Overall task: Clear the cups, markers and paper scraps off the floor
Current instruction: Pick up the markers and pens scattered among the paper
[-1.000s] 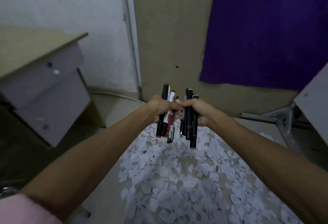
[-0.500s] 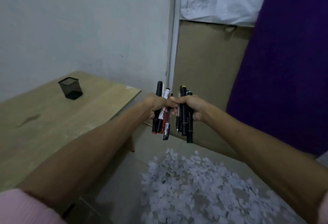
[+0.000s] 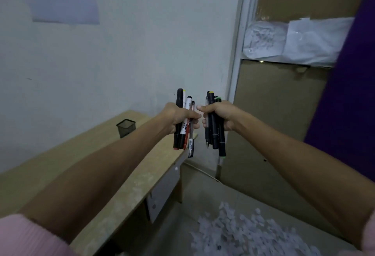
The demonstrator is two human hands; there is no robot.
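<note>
My left hand [image 3: 178, 117] is closed around a bundle of markers and pens [image 3: 183, 137], held upright: a black one, a white-and-red one and a thin pen. My right hand [image 3: 220, 114] grips a second bundle of dark markers [image 3: 215, 138], one with green ends. Both hands are raised at chest height, a small gap between them, above the corner of a wooden desk [image 3: 113, 174]. A heap of white paper scraps [image 3: 249, 235] lies on the floor at the lower right. No cups are in view.
A black mesh pen holder [image 3: 125, 127] stands on the desk near the white wall. Under the desk is a grey drawer unit [image 3: 162, 190]. Cardboard panels [image 3: 280, 113] and a purple cloth [image 3: 349, 97] stand to the right, with crumpled white paper [image 3: 292, 42] above.
The view has risen from the floor to the desk and wall. My hands, touching before, have drawn slightly apart, each still holding its markers. The pen holder has come into sight.
</note>
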